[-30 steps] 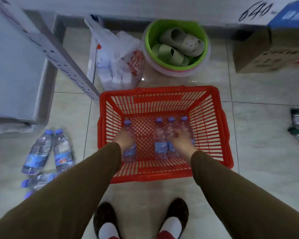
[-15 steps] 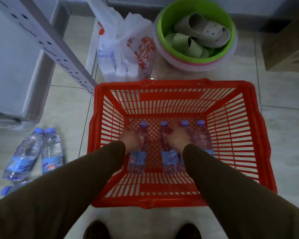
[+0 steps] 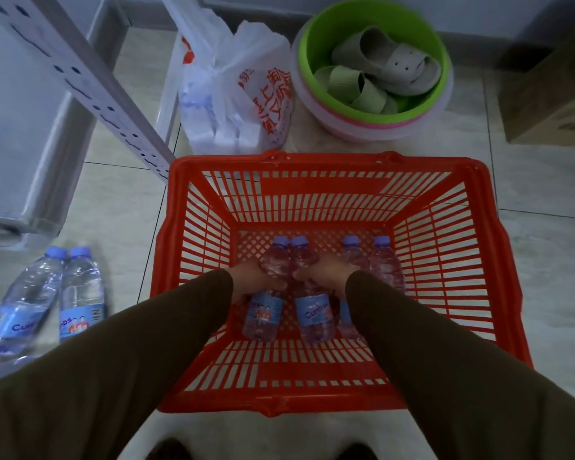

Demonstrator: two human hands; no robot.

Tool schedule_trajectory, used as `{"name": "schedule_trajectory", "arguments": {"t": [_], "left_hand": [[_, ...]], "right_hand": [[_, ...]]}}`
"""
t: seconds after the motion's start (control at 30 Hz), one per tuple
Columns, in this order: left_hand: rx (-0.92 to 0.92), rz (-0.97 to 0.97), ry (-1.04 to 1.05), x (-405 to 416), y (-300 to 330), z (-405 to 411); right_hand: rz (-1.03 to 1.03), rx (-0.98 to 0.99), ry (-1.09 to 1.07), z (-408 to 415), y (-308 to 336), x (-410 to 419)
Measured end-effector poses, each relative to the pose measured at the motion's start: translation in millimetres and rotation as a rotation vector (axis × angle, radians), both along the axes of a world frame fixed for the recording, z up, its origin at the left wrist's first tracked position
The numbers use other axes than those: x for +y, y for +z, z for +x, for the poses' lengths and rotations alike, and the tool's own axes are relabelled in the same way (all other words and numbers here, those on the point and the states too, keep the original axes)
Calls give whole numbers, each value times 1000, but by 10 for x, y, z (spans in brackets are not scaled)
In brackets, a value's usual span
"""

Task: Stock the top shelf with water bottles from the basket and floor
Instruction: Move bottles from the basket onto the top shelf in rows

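Brown-sleeved left hand (image 3: 253, 281): curled round the leftmost bottle (image 3: 267, 295) in the basket, fingers wrapped over its shoulder above the blue label.
Right hand (image 3: 326, 273): resting over the next bottles (image 3: 312, 310), fingers bent down on them; it looks to be gathering the second bottle, though how many it actually holds cannot be told.
Bottles in basket: four lie side by side on the bottom, caps pointing away from the person; the rightmost bottle (image 3: 386, 263) lies just beside the right sleeve, apparently untouched.
Red basket (image 3: 329, 164): sits on the tiled floor (image 3: 120, 200), directly in front of the person's feet.
Floor bottles (image 3: 80, 293): at least two lie together to the left of the basket, with parts of others at the left edge.
Shelf unit (image 3: 80, 71): its grey perforated upright rises at upper left; the top shelf is out of view.
Other items: white plastic bag (image 3: 239, 94), green basin (image 3: 375, 61) holding slippers, cardboard box (image 3: 551, 94).
Progress: nothing visibly lifted yet; I judge every bottle in view remains to be shelved.
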State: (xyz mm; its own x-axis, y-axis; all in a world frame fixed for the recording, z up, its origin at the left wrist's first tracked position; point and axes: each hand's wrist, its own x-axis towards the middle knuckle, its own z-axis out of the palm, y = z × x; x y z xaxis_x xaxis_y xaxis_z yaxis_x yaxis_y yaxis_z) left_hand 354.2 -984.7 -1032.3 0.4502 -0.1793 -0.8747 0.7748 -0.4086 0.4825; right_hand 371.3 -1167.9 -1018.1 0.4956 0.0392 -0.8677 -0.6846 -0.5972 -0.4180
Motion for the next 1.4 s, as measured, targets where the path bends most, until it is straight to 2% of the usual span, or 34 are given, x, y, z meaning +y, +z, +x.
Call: {"name": "schedule_trajectory", "arguments": {"t": [0.13, 0.23, 0.4, 0.6, 0.77, 1.03, 1.23, 1.4], "left_hand": [[-42, -18, 33, 16, 70, -57], [-153, -74, 43, -21, 251, -110], [-288, -80, 81, -39, 1104, -132], [-408, -56, 159, 5, 2865, -132], [-518, -41, 180, 71, 4568, -149], [-696, -109, 154, -191, 7171, -286], [-919, -159, 224, -519, 8573, -290], [-1095, -252, 271, -764, 9387, -194]], "right_hand": [[73, -38, -155, -112, -33, 16], [145, -104, -274, -270, 128, -16], [190, -281, -245, -359, 926, -148], [226, -451, -352, -405, 2714, -319], [207, -615, -385, -437, 4563, -423], [301, -888, -376, -348, 7550, -714], [399, -1091, -294, -142, 9071, -1112], [482, -1254, -219, 222, 9996, -1238]]}}
